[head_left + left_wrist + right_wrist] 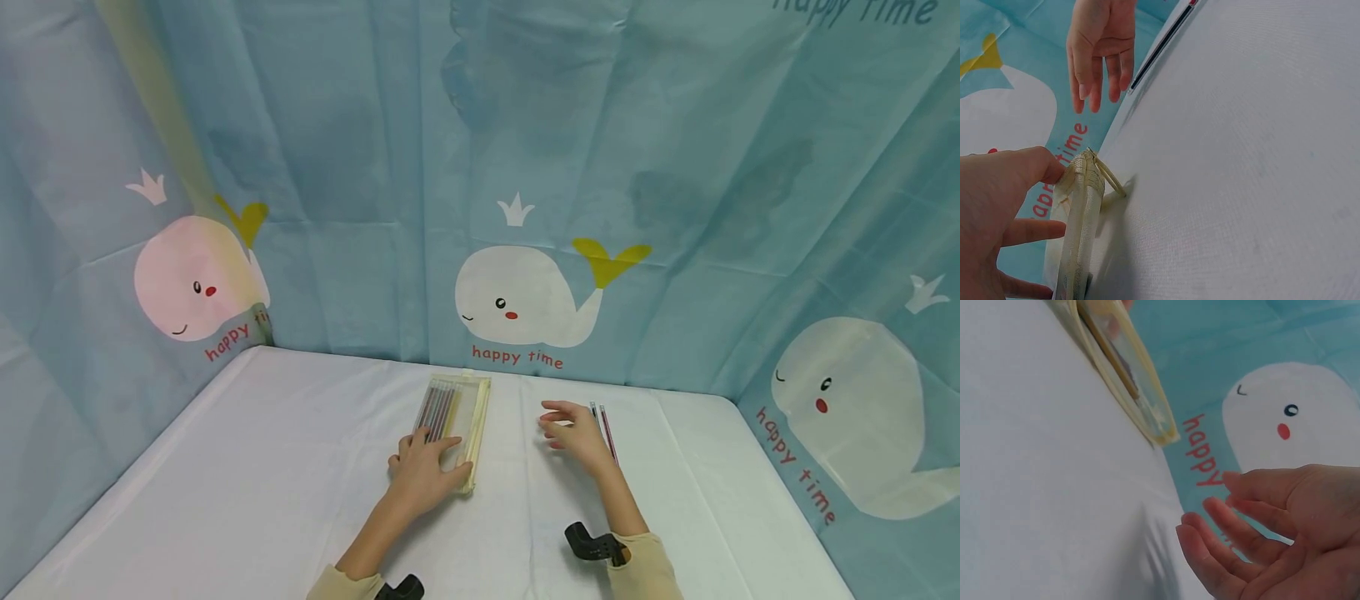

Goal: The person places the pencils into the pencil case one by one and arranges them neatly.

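Observation:
A flat, see-through pencil case [471,408] with pale yellow edging lies on the white table, several slim pens [441,404] side by side within it. Over its near half rests my left hand [425,475], fingers spread, with the thumb at the zip side. In the left wrist view, the zipped edge [1082,231] and a small pull loop [1110,175] show beside the fingers. My right hand [576,437] hovers to the right of the case, fingers loosely bent and nothing in them. Just beyond it lie two slim pens [608,433], one reddish and one dark, partly hidden by the hand.
A white cloth [262,467] covers the table. Behind and at both sides hangs a blue curtain [337,275] printed with whales. Black wrist-camera mounts [592,543] sit at the beige sleeves [647,567].

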Demonstrator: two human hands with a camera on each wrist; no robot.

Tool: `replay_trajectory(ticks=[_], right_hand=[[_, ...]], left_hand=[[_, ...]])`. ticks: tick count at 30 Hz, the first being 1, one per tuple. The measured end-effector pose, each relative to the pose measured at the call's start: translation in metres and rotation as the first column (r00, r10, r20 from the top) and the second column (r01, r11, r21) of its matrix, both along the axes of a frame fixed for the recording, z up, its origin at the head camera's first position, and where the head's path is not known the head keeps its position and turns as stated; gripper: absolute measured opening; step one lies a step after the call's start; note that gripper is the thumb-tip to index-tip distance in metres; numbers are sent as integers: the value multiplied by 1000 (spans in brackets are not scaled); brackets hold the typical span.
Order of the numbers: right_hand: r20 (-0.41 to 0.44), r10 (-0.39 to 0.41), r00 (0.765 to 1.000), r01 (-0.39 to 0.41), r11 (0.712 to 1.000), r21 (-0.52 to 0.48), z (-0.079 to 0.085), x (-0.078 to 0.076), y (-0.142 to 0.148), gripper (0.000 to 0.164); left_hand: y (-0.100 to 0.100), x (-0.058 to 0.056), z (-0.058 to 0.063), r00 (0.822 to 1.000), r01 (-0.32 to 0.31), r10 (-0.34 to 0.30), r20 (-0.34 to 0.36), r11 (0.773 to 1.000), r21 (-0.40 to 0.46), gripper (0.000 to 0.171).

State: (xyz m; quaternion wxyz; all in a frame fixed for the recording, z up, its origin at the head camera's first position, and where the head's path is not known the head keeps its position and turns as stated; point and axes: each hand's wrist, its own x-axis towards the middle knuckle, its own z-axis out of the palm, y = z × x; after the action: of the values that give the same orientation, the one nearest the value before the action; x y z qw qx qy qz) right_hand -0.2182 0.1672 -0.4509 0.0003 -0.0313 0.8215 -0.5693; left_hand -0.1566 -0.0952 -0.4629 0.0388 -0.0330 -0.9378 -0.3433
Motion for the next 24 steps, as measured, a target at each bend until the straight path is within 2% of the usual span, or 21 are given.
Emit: replay_trajectory(ticks=[9,24], right_hand=[[-4,1,1000,-1,997,74,5,1,16,41],[-26,-84,996,87,982,170,9,-2,48,45]], left_hand=[[-1,-1,-1,1000,2,-2,13,1000,13,51],[0,-1,-3,1000,-1,1,3,1000,14,51]])
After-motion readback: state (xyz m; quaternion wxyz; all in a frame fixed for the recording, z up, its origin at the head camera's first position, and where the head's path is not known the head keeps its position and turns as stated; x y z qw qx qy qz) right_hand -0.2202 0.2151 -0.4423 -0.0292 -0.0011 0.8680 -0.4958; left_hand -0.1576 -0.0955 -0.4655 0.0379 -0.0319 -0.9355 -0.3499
